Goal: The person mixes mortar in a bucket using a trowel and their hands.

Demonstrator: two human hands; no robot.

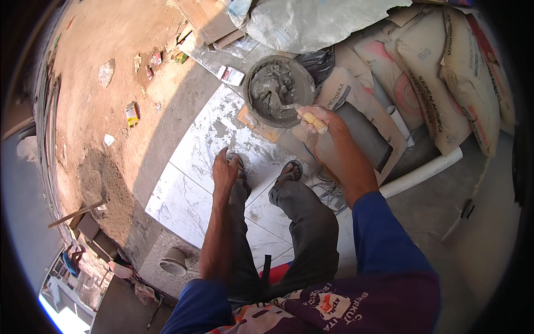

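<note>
My right hand [318, 117] is closed around the yellowish handle of a trowel [312, 121]. Its blade dips into wet grey mortar [267, 85], which lies in a round, mortar-smeared tub [306, 73]. My left hand [225, 167] hangs over the white marbled floor tiles [187, 183], above my left foot, with its fingers partly spread and nothing seen in it. Grey smears of mortar mark the tiles between that hand and the tub.
Paper cement bags [429, 75] are piled at the right, beside white pipes [434, 169]. A cigarette pack [232, 76] lies left of the tub. Cables [333, 196] lie near my right foot. A small bucket [173, 262] stands at lower left; sandy ground lies beyond the tiles.
</note>
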